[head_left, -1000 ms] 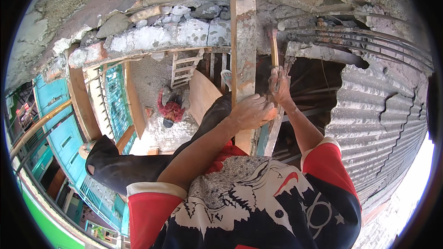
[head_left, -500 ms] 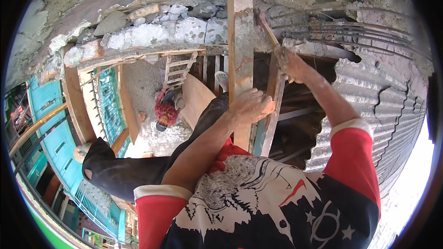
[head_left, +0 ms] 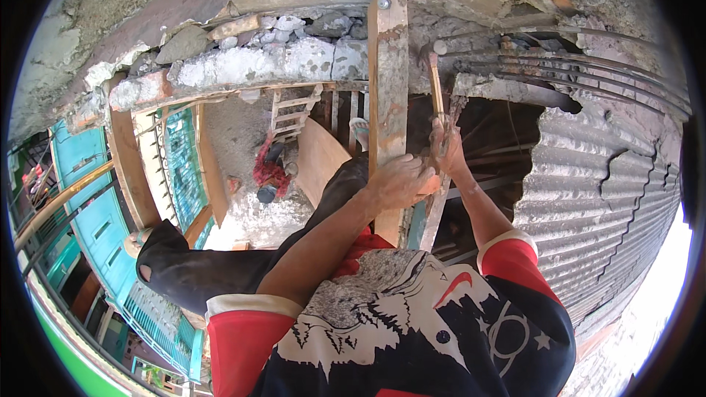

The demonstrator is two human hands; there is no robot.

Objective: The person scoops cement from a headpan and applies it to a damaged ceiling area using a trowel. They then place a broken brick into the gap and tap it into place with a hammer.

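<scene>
A thick wooden beam (head_left: 390, 95) runs away from my lap to the broken concrete wall, with a bolt (head_left: 384, 4) in its far end. My left hand (head_left: 399, 185) lies across the beam, fingers curled over its right edge. Just to the right, my right hand (head_left: 446, 145) is wrapped round the wooden handle (head_left: 437, 95) of a hammer. The hammer head (head_left: 430, 55) points away from me, close to the wall and right of the beam; I cannot tell whether it touches anything. A narrower wooden piece (head_left: 435, 213) stands beside the beam, below my right hand.
Bare steel bars (head_left: 566, 59) stick out of the wall at the right, above corrugated roofing sheets (head_left: 596, 198) with a jagged edge. Far below on the left, a person (head_left: 270, 173) is near a wooden ladder (head_left: 296, 112) and a plywood sheet (head_left: 320, 158). Loose rubble (head_left: 283, 29) sits on the ledge.
My right hand has come left and nearer to my left hand, bringing the hammer from a slant to nearly straight. My left hand keeps its hold on the beam. The view has shifted slightly.
</scene>
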